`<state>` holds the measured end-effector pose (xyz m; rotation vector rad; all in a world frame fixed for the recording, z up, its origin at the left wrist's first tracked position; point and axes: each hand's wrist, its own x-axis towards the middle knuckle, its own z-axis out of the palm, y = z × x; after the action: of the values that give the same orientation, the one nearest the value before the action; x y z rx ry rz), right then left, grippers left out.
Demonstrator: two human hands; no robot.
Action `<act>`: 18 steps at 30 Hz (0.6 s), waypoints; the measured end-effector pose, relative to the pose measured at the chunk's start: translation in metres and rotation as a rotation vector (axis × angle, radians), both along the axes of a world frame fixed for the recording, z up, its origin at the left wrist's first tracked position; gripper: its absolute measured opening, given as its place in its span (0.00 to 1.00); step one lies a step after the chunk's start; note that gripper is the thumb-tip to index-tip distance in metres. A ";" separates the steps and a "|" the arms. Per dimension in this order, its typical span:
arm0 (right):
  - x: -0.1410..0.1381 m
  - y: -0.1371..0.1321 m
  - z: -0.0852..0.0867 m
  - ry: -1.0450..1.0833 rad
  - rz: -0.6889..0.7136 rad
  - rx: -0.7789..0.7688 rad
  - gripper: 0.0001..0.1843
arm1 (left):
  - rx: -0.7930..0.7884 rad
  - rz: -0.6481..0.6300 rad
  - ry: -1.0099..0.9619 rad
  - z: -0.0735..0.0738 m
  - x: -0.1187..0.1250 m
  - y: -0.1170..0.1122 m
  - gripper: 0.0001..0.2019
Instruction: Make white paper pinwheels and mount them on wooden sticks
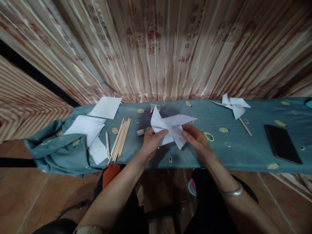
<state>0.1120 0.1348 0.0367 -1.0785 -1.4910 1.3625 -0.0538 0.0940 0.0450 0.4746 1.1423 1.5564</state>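
Observation:
A white paper pinwheel [172, 125] with folded blades is held between my two hands above the cloth-covered bench. My left hand [153, 138] is closed on its left side, the thumb pressed near the centre. At the lower right blade, my right hand [197, 139] pinches the paper between thumb and fingers. Partly behind my left hand lies a glue stick [141, 131] with a white cap and a green body. Just right of my right hand, the yellow-green handle of a pair of scissors [209, 136] shows; the rest is hidden.
White paper sheets [84, 127] lie at the left, beside a white pen [107, 144] and several wooden sticks [120, 139]. A small red item [151, 111] sits behind the held pinwheel. Another pinwheel [235, 105] on a stick and a black phone [282, 143] lie at the right. A pleated curtain [158, 48] hangs behind.

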 end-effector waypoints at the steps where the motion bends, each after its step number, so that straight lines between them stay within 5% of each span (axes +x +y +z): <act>1: -0.001 0.000 -0.001 0.050 0.049 -0.094 0.27 | -0.006 -0.012 0.007 0.000 0.002 -0.001 0.14; 7: -0.011 -0.004 0.001 0.170 0.078 -0.315 0.20 | -0.023 -0.075 0.058 -0.002 0.008 -0.004 0.14; 18: -0.021 -0.005 0.000 0.146 -0.008 -0.120 0.14 | -0.015 -0.116 0.122 -0.013 0.006 -0.003 0.17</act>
<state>0.0908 0.1299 0.0371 -1.0338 -1.3120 1.5082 -0.0474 0.0907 0.0317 0.6218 1.1975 1.4335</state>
